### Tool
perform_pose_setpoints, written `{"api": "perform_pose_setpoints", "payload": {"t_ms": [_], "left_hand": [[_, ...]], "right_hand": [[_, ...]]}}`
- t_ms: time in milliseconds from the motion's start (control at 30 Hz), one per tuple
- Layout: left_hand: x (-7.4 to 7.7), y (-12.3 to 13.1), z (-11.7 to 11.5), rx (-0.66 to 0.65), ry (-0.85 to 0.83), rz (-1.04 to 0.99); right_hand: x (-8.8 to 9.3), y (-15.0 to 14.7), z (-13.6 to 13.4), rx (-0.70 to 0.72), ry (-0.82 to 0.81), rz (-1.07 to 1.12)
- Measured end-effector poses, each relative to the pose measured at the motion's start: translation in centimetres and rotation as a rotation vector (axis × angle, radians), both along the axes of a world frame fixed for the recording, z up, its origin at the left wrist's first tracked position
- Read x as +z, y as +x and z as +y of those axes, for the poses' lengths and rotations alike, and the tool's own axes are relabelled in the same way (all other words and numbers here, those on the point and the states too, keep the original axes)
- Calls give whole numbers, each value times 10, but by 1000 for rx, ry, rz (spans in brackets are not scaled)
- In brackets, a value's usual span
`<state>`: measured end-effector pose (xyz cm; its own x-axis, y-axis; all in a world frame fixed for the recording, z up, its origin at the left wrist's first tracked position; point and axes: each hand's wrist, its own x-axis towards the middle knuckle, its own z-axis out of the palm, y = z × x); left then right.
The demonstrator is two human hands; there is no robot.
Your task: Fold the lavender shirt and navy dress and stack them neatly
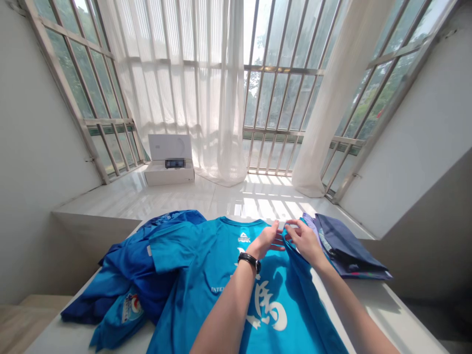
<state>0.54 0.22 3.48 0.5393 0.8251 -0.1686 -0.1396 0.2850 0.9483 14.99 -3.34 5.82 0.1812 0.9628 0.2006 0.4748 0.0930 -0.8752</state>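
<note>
A blue T-shirt (217,255) with white lettering and a small chest logo lies spread out in front of me, neckline away from me. Its right side is turned inward along a long fold. My right hand (304,241) pinches the cloth near the right shoulder. Beside it, my left hand (266,241) wears a black wristband on its wrist (250,263). The left fingers are stretched toward the folded edge with the thumb up, and their tips lie close against the cloth. Whether they grip any cloth does not show.
A heap of blue clothes (136,275) lies left of the shirt, and a stack of folded dark clothes (344,246) lies right. An open white box (169,177) stands on the windowsill (221,196). White curtains (221,98) hang before the barred window.
</note>
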Motion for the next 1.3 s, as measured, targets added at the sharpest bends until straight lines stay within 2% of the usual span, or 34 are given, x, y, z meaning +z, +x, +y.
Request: {"api": "perform_pose_setpoints", "payload": {"t_ms": [133, 233, 367, 500, 600, 700, 833, 967, 1300], "left_hand": [[-4, -9, -1, -74, -9, -95], [-9, -8, -1, -78, -38, -134], [-13, -6, 1, -96, -87, -186], [-12, -6, 1, -119, -131, -250], [-12, -7, 1, -106, -170, -296], [-16, -5, 2, -58, -191, -292], [-21, -2, 7, 15, -185, -254], [-21, -3, 8, 38, -149, -189], [-17, -10, -4, 38, 53, 96]], "right_hand": [[-11, -13, 1, 162, -46, 204], [-16, -14, -7, 127, 19, 198], [-30, 0, -36, -46, 164, -93], [-57, 13, -68, -85, 144, -432], [-77, 13, -79, -82, 73, -534], [-87, 7, -83, -102, 56, -553], [-90, 6, -89, -17, 131, -510], [-91, 14, -90, 85, 169, -482], [-84, 12, -74, -83, 146, -443]]}}
